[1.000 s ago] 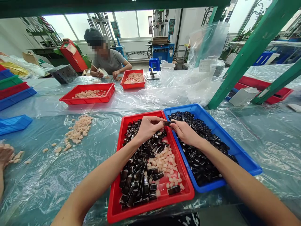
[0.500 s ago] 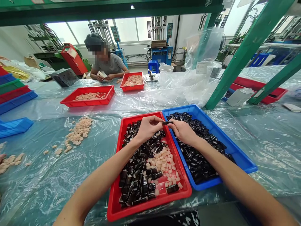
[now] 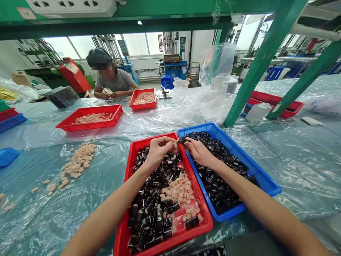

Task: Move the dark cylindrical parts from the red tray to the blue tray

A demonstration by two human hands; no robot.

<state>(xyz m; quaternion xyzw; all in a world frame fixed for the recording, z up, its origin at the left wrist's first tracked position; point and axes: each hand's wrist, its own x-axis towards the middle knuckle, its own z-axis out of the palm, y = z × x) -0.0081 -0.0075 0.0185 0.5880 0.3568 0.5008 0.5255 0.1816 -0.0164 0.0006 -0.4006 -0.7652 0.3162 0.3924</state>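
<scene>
Above the place where the red tray [image 3: 209, 224] and blue tray [image 3: 275, 190] meet, my right hand [image 3: 198, 152] pinches a small glossy black piece [image 3: 183, 141] between thumb and fingers. Just left of that piece is my left hand [image 3: 160, 151], its thumb and fingers pressed together over the red tray. Something small and pale shows at the left fingertips, too small to make out. Beneath, the red tray holds many black pieces with pale ends [image 3: 149, 209] and a heap of small pale pieces [image 3: 183, 188]. Many more black pieces [image 3: 221, 167] fill the blue tray.
Loose pale pieces [image 3: 80, 160] lie on the plastic-covered table to the left. Farther back stand two red trays [image 3: 90, 119] of pale pieces, near a seated person [image 3: 114, 80]. A green post [image 3: 262, 67] rises at right, near a clear plastic bag [image 3: 217, 67].
My left fingers have come away from the black piece, which stays in my right hand. The camera view has shifted, so the surroundings sit lower and farther left.
</scene>
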